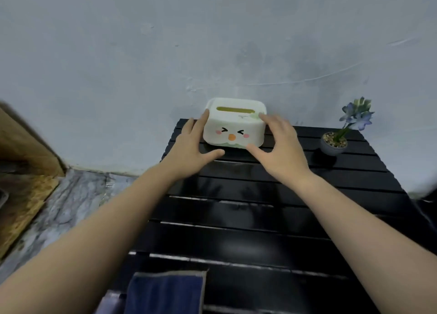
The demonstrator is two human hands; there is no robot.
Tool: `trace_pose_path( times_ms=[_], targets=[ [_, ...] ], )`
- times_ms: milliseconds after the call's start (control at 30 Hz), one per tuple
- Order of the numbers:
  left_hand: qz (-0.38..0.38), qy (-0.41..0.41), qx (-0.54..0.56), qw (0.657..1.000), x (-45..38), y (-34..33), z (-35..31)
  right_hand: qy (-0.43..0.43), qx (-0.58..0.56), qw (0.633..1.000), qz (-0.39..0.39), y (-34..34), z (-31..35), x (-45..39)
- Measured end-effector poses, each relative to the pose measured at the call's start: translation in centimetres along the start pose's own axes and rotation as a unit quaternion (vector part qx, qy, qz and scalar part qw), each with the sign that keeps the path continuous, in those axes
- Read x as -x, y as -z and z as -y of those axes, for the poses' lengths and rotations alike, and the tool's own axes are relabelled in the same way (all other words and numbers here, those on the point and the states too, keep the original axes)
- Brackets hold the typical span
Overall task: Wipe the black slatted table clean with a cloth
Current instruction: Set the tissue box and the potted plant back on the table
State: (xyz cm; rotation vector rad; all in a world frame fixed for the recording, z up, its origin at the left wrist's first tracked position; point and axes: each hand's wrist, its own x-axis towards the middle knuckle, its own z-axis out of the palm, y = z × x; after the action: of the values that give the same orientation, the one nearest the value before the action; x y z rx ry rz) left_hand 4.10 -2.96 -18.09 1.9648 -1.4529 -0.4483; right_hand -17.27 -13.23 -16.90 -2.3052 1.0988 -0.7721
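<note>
The black slatted table (pixel 248 233) fills the lower middle of the head view. A dark blue cloth (pixel 165 292) lies flat at its near edge, with neither hand on it. At the far edge against the wall stands a white tissue box (pixel 233 130) with a cartoon face. My left hand (pixel 191 146) lies against the box's left side with fingers straight and the thumb along its base. On the right side of the box my right hand (pixel 276 146) has its fingers on the top corner and its thumb at the bottom front.
A small grey pot with a blue artificial flower (pixel 334 143) stands at the table's far right. A grey wall (pixel 212 42) rises directly behind the table. Marble-patterned floor (pixel 59 205) and a brown mat lie to the left.
</note>
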Motion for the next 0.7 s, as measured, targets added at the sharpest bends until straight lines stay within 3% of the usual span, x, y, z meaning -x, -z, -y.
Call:
trace_pose_path(
  times_ms=[133,300,433,700],
  targets=[
    [0.002,-0.011,0.056,0.998,-3.2,-1.5,2.1,-0.035,-0.111,0.992,0.053,-1.5,-2.4,-2.7],
    [-0.044,-0.013,0.121,0.992,-5.0,-3.0,3.7,-0.047,-0.253,0.966,0.026,-3.7,-4.7,-4.2],
    [-0.079,-0.01,0.14,0.987,-4.8,-3.8,3.6,-0.06,-0.247,0.967,-0.015,-4.2,-5.4,-4.5],
    [-0.111,-0.007,0.186,0.976,-0.1,-4.0,0.8,-0.058,-0.252,0.966,-0.022,-1.8,-3.9,-0.5]
  ],
)
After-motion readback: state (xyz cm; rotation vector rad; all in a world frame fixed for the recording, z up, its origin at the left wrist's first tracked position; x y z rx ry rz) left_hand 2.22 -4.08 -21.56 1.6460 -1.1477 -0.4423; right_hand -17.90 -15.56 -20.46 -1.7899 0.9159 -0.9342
